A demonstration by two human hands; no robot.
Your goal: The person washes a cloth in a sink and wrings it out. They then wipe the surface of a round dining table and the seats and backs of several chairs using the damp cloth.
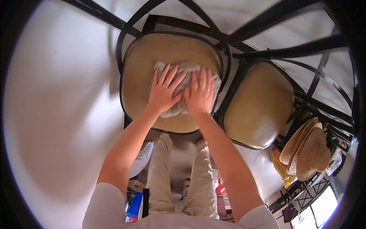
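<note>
A crumpled light grey cloth point(186, 70) lies on the tan padded seat of a black-framed chair point(139, 65) in front of me. My left hand point(166, 91) rests flat on the left part of the cloth with its fingers spread. Close beside it, my right hand point(199, 92) presses flat on the right part, fingers stretched forward, a ring on one of them. Both palms cover much of the cloth. Its right edge reaches near the seat's rim.
A second tan-seated chair point(259, 105) stands close on the right. Black chair bars point(278, 19) cross the upper right. Woven straw hats point(309, 150) hang at the right, near a bright window point(318, 210). Below left is a blue object point(135, 206). A white wall point(57, 95) fills the left.
</note>
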